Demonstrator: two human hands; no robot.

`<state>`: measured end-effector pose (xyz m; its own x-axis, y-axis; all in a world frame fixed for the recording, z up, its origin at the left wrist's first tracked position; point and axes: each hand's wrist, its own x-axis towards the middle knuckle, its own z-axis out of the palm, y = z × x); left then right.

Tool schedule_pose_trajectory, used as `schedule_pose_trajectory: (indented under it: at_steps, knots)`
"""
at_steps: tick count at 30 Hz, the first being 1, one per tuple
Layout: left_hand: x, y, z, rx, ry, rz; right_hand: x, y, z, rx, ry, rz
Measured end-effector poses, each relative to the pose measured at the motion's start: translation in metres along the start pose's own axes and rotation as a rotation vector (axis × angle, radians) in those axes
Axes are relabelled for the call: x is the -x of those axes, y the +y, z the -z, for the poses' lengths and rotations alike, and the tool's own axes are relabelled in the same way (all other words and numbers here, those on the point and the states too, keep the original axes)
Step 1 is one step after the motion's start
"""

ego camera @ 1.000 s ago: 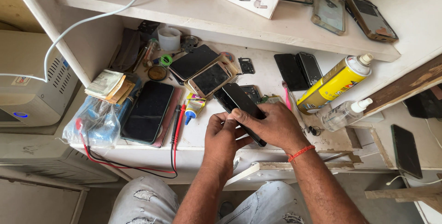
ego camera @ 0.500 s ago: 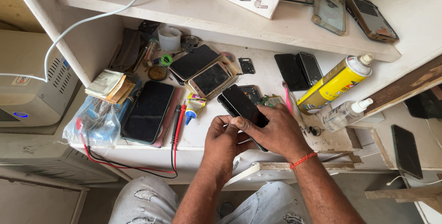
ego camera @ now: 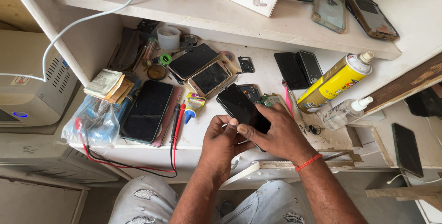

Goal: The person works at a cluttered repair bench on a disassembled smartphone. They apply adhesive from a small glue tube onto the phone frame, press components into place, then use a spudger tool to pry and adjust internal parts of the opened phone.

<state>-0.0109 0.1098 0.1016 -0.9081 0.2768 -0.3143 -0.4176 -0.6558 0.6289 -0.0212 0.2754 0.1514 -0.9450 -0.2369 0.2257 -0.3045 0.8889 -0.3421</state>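
- White counter [ego camera: 276,69] before you is cluttered with phones and a yellow spray can [ego camera: 334,82].
- Your left hand [ego camera: 222,142] curls around the near edge of a black phone [ego camera: 241,106], thumb on its glass.
- Your right hand [ego camera: 279,134] arches over it, fingers gripping its right side.
- That phone sits tilted just above the counter's front edge.

phone [ego camera: 240,105] in both hands at bench front | glue tube [ego camera: 193,106] left of it | spray can [ego camera: 334,82] right

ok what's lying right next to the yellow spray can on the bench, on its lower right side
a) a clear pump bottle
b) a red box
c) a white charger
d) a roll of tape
a: a clear pump bottle with a white nozzle lies beside the yellow spray can, to the right of the black phone that both hands hold.
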Motion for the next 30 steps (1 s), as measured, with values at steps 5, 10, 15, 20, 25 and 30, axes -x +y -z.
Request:
schedule_pose_trajectory:
  at_steps: [5,10,15,20,25,30]
  knots:
    - [0.000,-0.001,0.003,0.015,0.030,0.000,0.004,0.005,0.002,-0.105,-0.023,0.077]
    - [-0.001,0.001,0.006,-0.022,-0.009,-0.035,0.000,0.013,0.011,-0.253,-0.146,-0.103]
    - [0.002,0.003,0.008,-0.093,-0.047,0.001,-0.017,0.013,0.010,-0.541,-0.008,0.019]
    - [0.004,0.004,0.005,-0.080,-0.097,0.025,-0.031,0.007,0.010,-0.617,-0.106,-0.064]
    - [0.005,0.004,0.007,-0.067,-0.111,0.014,-0.030,0.004,0.005,-0.708,-0.090,-0.089]
    - [0.007,0.004,0.008,-0.055,-0.113,0.026,-0.027,0.008,-0.002,-0.739,-0.126,-0.083]
